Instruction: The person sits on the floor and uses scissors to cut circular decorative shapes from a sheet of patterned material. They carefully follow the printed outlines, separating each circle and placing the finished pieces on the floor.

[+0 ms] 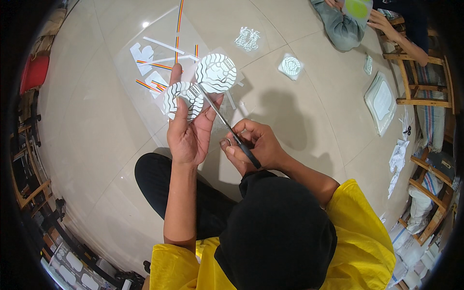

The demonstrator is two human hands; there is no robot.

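Note:
My left hand [189, 140] grips a transparent film with two round silver-and-white wavy-patterned stickers, its thumb resting on the nearer left sticker [193, 102]. The second sticker [216, 72] sits farther up and right, beyond my fingertips. Scissors [223, 119] with black handles are in my right hand [258, 142], its fingers wrapped around them. Their blades point up and left, with the tips at the gap between the two circles. Whether the blades are touching the film I cannot tell.
Rainbow-striped strips [179, 19] and white scraps [153, 79] lie on a clear sheet [133, 104] on the tiled floor. Silver cutouts [248, 39], another round sticker [291, 66] and a clear-wrapped stack [380, 104] lie rightward. Another person's hand [379, 21] is near a green-marked sheet [357, 8].

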